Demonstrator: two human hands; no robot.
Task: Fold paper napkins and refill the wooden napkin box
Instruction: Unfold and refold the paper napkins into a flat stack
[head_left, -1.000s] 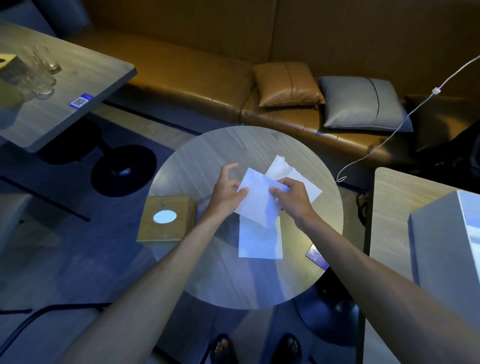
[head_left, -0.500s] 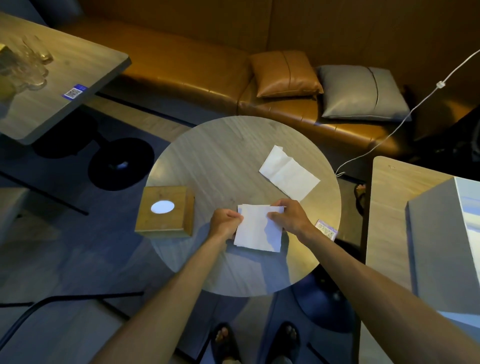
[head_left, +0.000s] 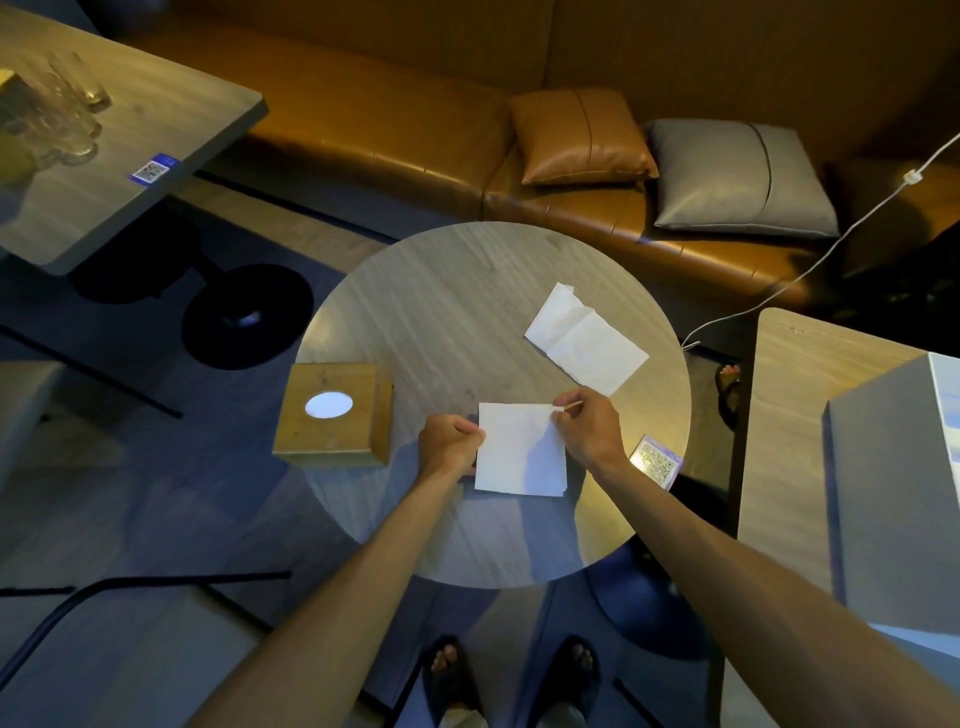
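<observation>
A white folded napkin (head_left: 519, 451) lies flat on the round wooden table (head_left: 441, 322). My left hand (head_left: 449, 446) is curled at the napkin's left edge and holds it there. My right hand (head_left: 589, 427) pinches the napkin's top right corner. A wooden napkin box (head_left: 335, 413) with an oval opening showing white stands at the table's left edge, just left of my left hand. A second white napkin (head_left: 584, 339), partly unfolded and creased, lies further back on the right.
A QR code card (head_left: 655, 460) lies at the table's right rim. A leather bench (head_left: 395, 130) with a tan and a grey cushion runs behind. Another table (head_left: 171, 109) with glasses is at far left, a third table (head_left: 789, 415) with a grey box at right. A white cable (head_left: 810, 265) hangs nearby.
Both hands brought the napkin down from mid-air onto the table and folded it smaller. The right hand shifted to the top right corner; the left hand stays at the left edge.
</observation>
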